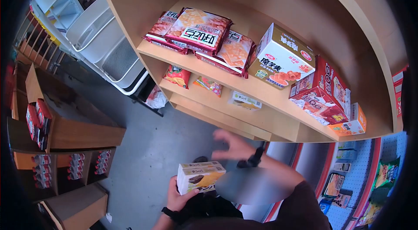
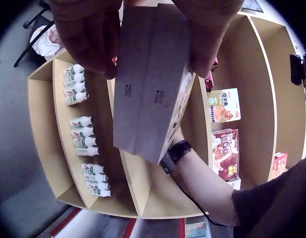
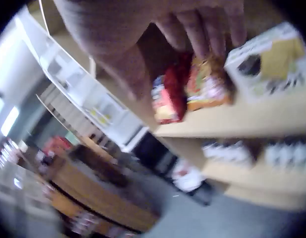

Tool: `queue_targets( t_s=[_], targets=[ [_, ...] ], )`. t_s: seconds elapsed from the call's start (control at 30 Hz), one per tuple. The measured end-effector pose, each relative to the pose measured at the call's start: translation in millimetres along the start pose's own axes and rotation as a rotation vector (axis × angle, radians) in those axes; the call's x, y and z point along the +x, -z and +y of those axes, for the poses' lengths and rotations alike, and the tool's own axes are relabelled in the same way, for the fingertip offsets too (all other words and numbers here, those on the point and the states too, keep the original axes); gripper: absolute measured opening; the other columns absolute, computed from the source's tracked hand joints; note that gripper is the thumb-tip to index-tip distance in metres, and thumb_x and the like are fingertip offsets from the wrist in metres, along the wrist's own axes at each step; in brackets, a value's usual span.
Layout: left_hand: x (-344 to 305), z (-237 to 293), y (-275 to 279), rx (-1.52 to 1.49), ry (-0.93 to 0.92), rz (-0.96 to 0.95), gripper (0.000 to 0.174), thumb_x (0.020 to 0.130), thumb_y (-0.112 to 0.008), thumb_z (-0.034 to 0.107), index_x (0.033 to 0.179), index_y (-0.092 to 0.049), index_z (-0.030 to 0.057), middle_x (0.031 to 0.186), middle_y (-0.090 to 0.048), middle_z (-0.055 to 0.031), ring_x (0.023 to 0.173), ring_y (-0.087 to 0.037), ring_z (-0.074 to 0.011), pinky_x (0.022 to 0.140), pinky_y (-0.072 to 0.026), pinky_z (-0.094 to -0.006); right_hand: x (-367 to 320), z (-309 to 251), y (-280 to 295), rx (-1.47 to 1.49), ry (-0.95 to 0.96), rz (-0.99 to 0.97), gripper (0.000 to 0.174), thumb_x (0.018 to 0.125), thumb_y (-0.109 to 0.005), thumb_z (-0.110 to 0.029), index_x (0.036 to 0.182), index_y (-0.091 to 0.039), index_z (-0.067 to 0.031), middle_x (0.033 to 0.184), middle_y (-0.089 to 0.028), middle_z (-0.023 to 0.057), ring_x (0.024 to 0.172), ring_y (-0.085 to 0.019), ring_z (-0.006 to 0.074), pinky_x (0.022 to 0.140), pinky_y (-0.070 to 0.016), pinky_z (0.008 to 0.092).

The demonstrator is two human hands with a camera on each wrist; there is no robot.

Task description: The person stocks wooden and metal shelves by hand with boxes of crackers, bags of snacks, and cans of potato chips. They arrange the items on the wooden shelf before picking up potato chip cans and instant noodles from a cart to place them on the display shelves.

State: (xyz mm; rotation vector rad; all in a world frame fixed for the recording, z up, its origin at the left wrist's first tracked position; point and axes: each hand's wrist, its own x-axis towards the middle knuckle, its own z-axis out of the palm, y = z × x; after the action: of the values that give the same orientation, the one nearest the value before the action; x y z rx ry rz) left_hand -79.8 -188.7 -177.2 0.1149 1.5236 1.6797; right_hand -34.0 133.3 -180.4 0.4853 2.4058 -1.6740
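My left hand [image 1: 177, 196] grips two matching white-and-yellow snack boxes [image 1: 201, 178] side by side, low in front of my body. In the left wrist view their plain undersides [image 2: 149, 84] show between fingers and thumb. My right hand [image 1: 235, 146], nothing in it, reaches past the boxes near the shelf front with fingers spread and slightly bent. A like box [image 1: 244, 101] stands on the lower shelf. Beside it lie an orange snack bag [image 1: 208, 85] and a red snack bag [image 1: 177, 76]; the right wrist view shows my fingers overlapping these bags, blurred.
The upper shelf [image 1: 191, 58] bears red biscuit packs [image 1: 200, 32], a white-and-gold carton [image 1: 285, 58], a red carton [image 1: 322, 90] and an orange box [image 1: 355, 121]. White bottles [image 2: 83, 134] line a lower tier. A wooden unit [image 1: 82, 136] stands at left.
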Motion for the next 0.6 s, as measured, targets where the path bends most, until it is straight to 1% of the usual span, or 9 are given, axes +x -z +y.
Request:
queue_targets(
  t_s=[0.03,0.07,0.17,0.3,0.33,0.4,0.47,0.53,0.6],
  targets=[
    [2,5,-2,0.032,-0.003,-0.021,0.069,0.076,-0.089,0.006,0.127,-0.042,0.0013,0.122,-0.06,-0.0122,0.114,-0.06,-0.019,0.101,-0.0489,-0.037,-11,3,-24,-0.007,0.059,-0.157,0.106,0.071,-0.088,-0.054,0.146,-0.04,0.0029,0.139,-0.056,0.0234,0.13,-0.055,0.0333,0.11,-0.0444,0.0437],
    [3,8,-3,0.126,0.043,-0.052,0.073,0.075,-0.091,0.01,0.129,-0.043,0.0006,0.122,-0.06,-0.0118,0.114,-0.06,-0.019,0.101,-0.0488,-0.0369,-25,-31,-30,0.091,-0.023,-0.321,0.101,0.071,-0.091,-0.042,0.148,-0.04,-0.0006,0.142,-0.053,0.0202,0.132,-0.053,0.0302,0.112,-0.0418,0.0404],
    [4,6,-8,0.254,-0.011,-0.141,0.073,0.074,-0.092,0.011,0.128,-0.044,0.0024,0.123,-0.06,-0.0098,0.117,-0.058,-0.0176,0.102,-0.048,-0.036,-37,-33,-53,0.074,0.013,-0.426,0.088,0.068,-0.093,-0.039,0.135,-0.05,-0.0029,0.127,-0.063,0.0185,0.118,-0.063,0.0328,0.1,-0.0497,0.0401],
    [6,-5,-20,0.246,-0.049,-0.141,0.102,0.073,-0.093,0.016,0.149,-0.025,0.0011,0.142,-0.045,-0.0164,0.127,-0.054,-0.0257,0.107,-0.0465,-0.0416,-41,-32,-29,-0.143,0.018,-0.243,0.075,0.065,-0.093,-0.038,0.123,-0.056,-0.0065,0.115,-0.066,0.015,0.107,-0.066,0.033,0.092,-0.0531,0.0415],
    [3,3,-20,0.386,0.088,-0.143,0.114,0.075,-0.092,0.018,0.155,-0.012,0.0017,0.148,-0.036,-0.0191,0.131,-0.052,-0.0309,0.108,-0.0461,-0.045,-36,-37,-10,-0.236,-0.032,-0.162,0.074,0.064,-0.093,-0.038,0.121,-0.057,-0.0073,0.112,-0.066,0.0144,0.105,-0.067,0.0328,0.091,-0.0536,0.0414],
    [3,-12,-18,0.349,0.1,-0.101,0.102,0.083,-0.085,0.014,0.156,-0.014,0.004,0.142,-0.044,-0.0197,0.128,-0.054,-0.0303,0.108,-0.0464,-0.044,-21,-27,27,-0.407,-0.079,0.208,0.074,0.063,-0.094,-0.039,0.119,-0.057,-0.0084,0.108,-0.067,0.0148,0.105,-0.067,0.0348,0.09,-0.0544,0.043],
    [3,-23,-11,0.263,0.135,-0.08,0.091,0.088,-0.08,0.011,0.155,-0.019,0.0055,0.136,-0.051,-0.0182,0.124,-0.057,-0.0272,0.107,-0.0477,-0.042,2,-18,76,-0.652,-0.038,0.411,0.071,0.064,-0.091,-0.034,0.119,-0.058,-0.0036,0.107,-0.069,0.0187,0.099,-0.067,0.0389,0.087,-0.0544,0.0462],
    [2,-24,-4,0.195,0.179,-0.055,0.081,0.091,-0.076,0.008,0.154,-0.025,0.0063,0.129,-0.057,-0.0163,0.12,-0.06,-0.0245,0.105,-0.049,-0.04,22,2,115,-0.737,-0.173,0.491,0.078,0.065,-0.09,-0.038,0.13,-0.058,-0.0069,0.117,-0.068,0.0175,0.111,-0.066,0.0352,0.093,-0.0532,0.0438],
    [0,-18,-2,0.218,0.175,-0.018,0.074,0.092,-0.074,0.006,0.152,-0.029,0.0056,0.124,-0.06,-0.014,0.116,-0.062,-0.0222,0.103,-0.0499,-0.0383,41,34,142,-0.706,-0.165,0.461,0.077,0.069,-0.088,-0.04,0.132,-0.058,-0.0071,0.118,-0.068,0.0177,0.112,-0.065,0.0353,0.095,-0.0524,0.0431]
  ],
)
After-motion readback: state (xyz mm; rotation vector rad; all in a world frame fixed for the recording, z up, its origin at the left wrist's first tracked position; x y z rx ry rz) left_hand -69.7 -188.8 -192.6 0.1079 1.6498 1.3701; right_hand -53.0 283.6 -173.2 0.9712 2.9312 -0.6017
